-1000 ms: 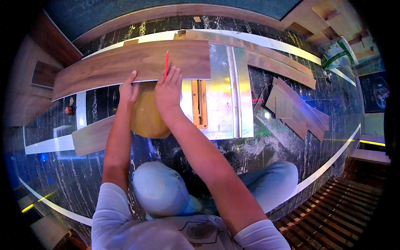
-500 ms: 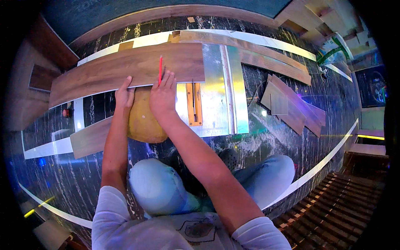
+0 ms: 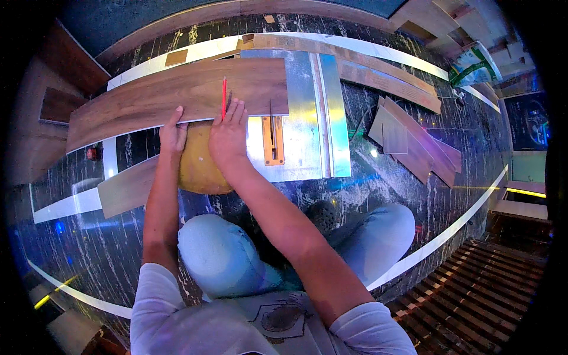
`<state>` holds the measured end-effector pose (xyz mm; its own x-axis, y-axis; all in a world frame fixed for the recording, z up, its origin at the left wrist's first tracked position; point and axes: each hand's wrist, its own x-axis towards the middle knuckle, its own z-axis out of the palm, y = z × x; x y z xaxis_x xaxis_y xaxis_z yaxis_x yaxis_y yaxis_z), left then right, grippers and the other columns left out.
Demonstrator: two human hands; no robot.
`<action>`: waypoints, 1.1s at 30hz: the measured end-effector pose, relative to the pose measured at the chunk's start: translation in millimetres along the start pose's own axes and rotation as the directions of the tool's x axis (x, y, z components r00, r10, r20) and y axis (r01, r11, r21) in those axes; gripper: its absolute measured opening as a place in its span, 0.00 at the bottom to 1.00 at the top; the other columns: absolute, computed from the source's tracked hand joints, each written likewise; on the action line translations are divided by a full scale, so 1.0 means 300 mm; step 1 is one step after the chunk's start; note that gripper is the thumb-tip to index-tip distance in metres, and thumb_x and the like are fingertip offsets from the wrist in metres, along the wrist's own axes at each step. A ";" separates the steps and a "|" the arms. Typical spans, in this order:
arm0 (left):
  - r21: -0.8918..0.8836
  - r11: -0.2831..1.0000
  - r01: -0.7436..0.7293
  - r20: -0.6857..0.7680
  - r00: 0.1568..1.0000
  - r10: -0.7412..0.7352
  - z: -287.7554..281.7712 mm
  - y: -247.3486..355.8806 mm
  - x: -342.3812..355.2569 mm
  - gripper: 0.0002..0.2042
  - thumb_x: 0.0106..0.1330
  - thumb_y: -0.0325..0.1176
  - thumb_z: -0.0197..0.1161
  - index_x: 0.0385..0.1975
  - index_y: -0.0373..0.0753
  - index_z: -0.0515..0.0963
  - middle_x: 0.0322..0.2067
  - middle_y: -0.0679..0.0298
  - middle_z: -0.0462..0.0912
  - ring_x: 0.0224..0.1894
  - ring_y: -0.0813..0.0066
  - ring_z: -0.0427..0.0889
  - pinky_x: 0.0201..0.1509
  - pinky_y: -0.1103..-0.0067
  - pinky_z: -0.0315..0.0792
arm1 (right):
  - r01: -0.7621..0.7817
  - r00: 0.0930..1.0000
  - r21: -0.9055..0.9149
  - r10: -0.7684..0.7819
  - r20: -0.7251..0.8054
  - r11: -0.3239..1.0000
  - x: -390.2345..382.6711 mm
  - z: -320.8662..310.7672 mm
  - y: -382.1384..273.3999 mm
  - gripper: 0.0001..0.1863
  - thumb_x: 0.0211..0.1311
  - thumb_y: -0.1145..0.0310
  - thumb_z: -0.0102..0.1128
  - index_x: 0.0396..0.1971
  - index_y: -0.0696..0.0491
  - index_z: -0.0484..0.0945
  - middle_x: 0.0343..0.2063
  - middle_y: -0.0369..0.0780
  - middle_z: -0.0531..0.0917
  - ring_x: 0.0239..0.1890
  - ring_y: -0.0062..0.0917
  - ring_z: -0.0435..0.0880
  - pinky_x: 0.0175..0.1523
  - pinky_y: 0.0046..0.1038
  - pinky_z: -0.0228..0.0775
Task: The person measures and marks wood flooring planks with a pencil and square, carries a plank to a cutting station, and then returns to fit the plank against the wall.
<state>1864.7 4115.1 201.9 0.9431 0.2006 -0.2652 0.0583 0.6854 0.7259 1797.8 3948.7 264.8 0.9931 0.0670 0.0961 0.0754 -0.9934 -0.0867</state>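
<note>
A long brown wood-grain plank (image 3: 148, 97) lies across the bright metal top of a table saw (image 3: 305, 139). A thin dark line runs into the plank's near edge, in line with the slot of the saw's orange insert (image 3: 274, 142). My left hand (image 3: 173, 133) grips the near edge, thumb on top, its other fingers partly hidden. My right hand (image 3: 229, 133) rests on that edge with its fingers stretched over the plank, and a red pencil (image 3: 224, 94) sticks up from it. Between my forearms shows a yellow-brown rounded piece (image 3: 204, 168).
Plank offcuts (image 3: 408, 142) lie on the black floor to the right, and long strips (image 3: 384, 83) lie behind the saw. Another plank (image 3: 127, 186) is at the left, near a small red object (image 3: 92, 154). A white-green bag (image 3: 476, 65) stands far right. A slatted brown surface (image 3: 467, 296) is nearer.
The view has shifted slightly. The plank sits a little nearer me and covers more of the orange insert; more of the dark line shows. Both hands keep their hold.
</note>
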 end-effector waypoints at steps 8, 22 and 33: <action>-0.004 1.000 0.025 0.043 0.999 -0.024 -0.044 0.001 -0.035 0.25 0.63 0.22 0.67 0.59 0.36 0.68 0.55 0.59 0.76 0.58 0.62 0.76 0.66 0.65 0.71 | 0.006 0.998 -0.003 -0.006 -0.068 1.000 -0.056 0.003 -0.005 0.25 0.68 0.66 0.44 0.60 0.65 0.71 0.65 0.65 0.63 0.70 0.58 0.59 0.73 0.52 0.48; 0.007 1.000 0.025 0.078 0.997 -0.025 -0.058 0.014 -0.164 0.24 0.65 0.20 0.63 0.61 0.31 0.65 0.57 0.54 0.73 0.59 0.59 0.75 0.69 0.62 0.69 | -0.009 0.983 0.063 0.020 -0.183 0.998 -0.157 0.010 -0.014 0.22 0.68 0.69 0.47 0.55 0.67 0.75 0.63 0.66 0.65 0.68 0.60 0.62 0.71 0.55 0.52; 0.001 0.998 0.057 -0.007 0.998 -0.057 -0.086 0.035 -0.238 0.22 0.66 0.20 0.63 0.59 0.32 0.68 0.54 0.54 0.76 0.58 0.61 0.77 0.66 0.63 0.72 | 0.029 0.998 0.075 -0.026 -0.050 0.997 -0.247 -0.057 -0.024 0.24 0.66 0.68 0.47 0.57 0.68 0.73 0.65 0.65 0.63 0.69 0.58 0.61 0.72 0.53 0.51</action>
<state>1789.4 4126.0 212.1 0.9359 0.1662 -0.3105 0.1121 0.6952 0.7100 1722.2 3949.3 275.4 0.9852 0.0876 0.1473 0.1109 -0.9811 -0.1583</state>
